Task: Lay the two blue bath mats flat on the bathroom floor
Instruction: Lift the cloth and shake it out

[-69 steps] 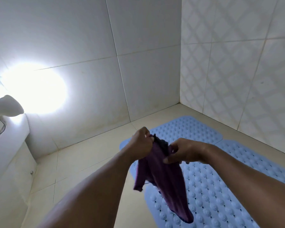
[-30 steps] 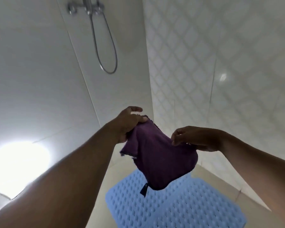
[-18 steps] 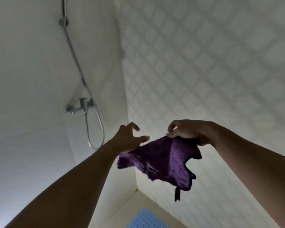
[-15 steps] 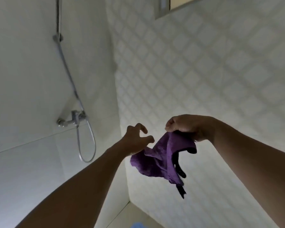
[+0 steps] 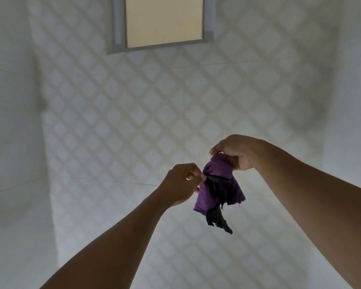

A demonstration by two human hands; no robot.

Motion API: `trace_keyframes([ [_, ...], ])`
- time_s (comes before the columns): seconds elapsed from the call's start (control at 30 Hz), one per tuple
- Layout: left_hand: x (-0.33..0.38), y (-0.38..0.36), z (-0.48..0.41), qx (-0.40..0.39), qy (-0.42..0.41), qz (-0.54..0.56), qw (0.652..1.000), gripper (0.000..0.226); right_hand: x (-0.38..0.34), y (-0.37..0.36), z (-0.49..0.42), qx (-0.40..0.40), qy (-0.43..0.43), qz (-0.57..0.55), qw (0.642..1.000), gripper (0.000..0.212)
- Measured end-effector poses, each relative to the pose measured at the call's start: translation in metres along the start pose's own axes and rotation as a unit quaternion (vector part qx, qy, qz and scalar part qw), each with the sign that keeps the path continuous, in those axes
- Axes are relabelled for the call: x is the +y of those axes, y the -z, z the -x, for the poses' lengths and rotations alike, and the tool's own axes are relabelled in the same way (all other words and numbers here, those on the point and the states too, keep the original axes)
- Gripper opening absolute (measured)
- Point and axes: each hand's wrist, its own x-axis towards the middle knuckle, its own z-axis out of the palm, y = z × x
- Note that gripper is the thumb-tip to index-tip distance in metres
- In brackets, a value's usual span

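Observation:
A bunched purple cloth with black trim hangs in the air in front of a tiled wall. My right hand grips its top from above. My left hand pinches a black strip at the cloth's left edge, just below and left of the right hand. Neither blue bath mat nor the floor is in view; the camera looks up at the wall.
A white wall with diamond-pattern tiles fills the view. A small framed window sits high on it. A plain white wall meets it at a corner on the left.
The view has swung up and right, off the floor mats and the shower hose. My left hand, open half a second ago, has closed on the cloth's edge again.

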Motion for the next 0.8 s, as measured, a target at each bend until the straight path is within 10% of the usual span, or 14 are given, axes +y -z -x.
trace_keyframes([
  [0.27,0.052,-0.089,-0.048,-0.222,-0.098,0.027,0.97,0.051,0.049,0.098,0.054,0.184,-0.063,-0.09,0.977,0.022],
  [0.4,0.074,-0.133,-0.049,-0.224,-0.22,0.023,0.949,0.017,0.065,0.129,0.117,0.28,-0.085,-0.127,0.948,0.033],
  [0.8,0.225,-0.194,0.073,-0.272,-0.365,0.227,0.861,0.024,0.085,0.111,0.369,0.468,-0.164,-0.162,0.853,0.03],
])
